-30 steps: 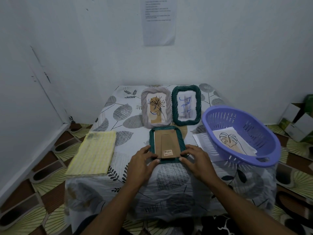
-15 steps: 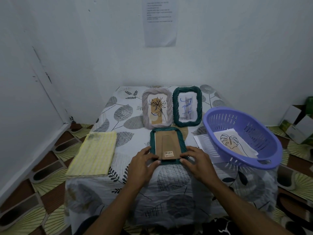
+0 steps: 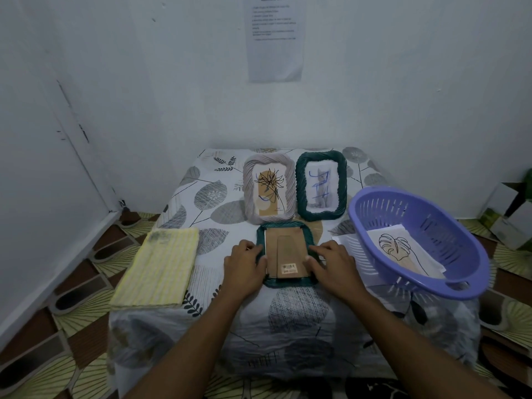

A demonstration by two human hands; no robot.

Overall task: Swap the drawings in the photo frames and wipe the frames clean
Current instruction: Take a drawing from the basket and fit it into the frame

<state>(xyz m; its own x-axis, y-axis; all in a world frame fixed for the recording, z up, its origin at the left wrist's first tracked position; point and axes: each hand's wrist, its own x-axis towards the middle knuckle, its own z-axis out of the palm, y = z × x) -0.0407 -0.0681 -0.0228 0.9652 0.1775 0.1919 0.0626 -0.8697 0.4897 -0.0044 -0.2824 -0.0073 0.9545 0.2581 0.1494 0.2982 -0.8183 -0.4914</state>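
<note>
A dark green frame lies face down near the table's front, its brown backing board facing up. My left hand grips the frame's left rim, thumb at the board's edge. My right hand holds the right rim, thumb tip on the board. Behind stand a grey frame with a flower drawing and a second green frame with a blue-scribbled picture. A leaf drawing lies in the purple basket. A folded yellow cloth lies at the left.
The leaf-patterned tablecloth covers a small table set against the white wall. Loose white paper sticks out from under the basket. Cardboard boxes sit on the floor at the far right. A printed sheet hangs on the wall.
Both hands stay at the sides of the face-down frame, with only small shifts of the fingers. The frame has not moved.
</note>
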